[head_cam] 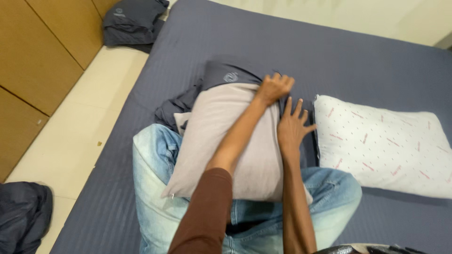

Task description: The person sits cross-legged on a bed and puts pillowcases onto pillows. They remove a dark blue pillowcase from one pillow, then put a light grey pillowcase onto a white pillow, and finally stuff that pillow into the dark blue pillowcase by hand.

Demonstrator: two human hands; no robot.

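A beige pillow [226, 141] lies lengthwise across my knees, which are in light blue jeans [155, 188]. Its far end sits inside a dark grey pillowcase [226, 75] with a small round logo. My left hand [275, 87], on a brown-sleeved arm crossing the pillow, is clenched on the pillowcase's edge at the far right corner. Just below it, my right hand [293, 123] rests with fingers spread against the pillow's right side, holding nothing. More of the pillowcase bunches at the pillow's left side.
I kneel on a bed with a grey-blue sheet [329, 51]. A white pillow with small red marks [381, 146] lies to the right. Folded dark bedding [132, 21] and a dark cloth heap [21, 216] sit on the cream floor by wooden cupboard doors [33, 56].
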